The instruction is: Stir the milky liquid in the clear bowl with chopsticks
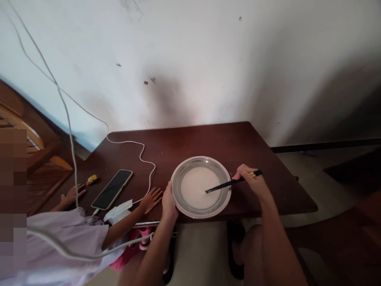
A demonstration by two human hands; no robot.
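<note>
Over the tabletop (190, 139), the right hand (249, 177) grips black chopsticks (229, 183) slantwise while the left hand (169, 201) clasps the metal bowl's rim (201, 217).

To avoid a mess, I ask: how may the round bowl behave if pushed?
The bowl would probably stay stiff, since its wall looks metallic. The pale liquid inside would likely slosh. The bowl looks wide and shallow, so tipping seems unlikely.

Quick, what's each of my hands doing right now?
Left hand: holding the rim of the bowl, fingers mostly hidden.
Right hand: closed on black chopsticks, their tips in the pale liquid.
</note>
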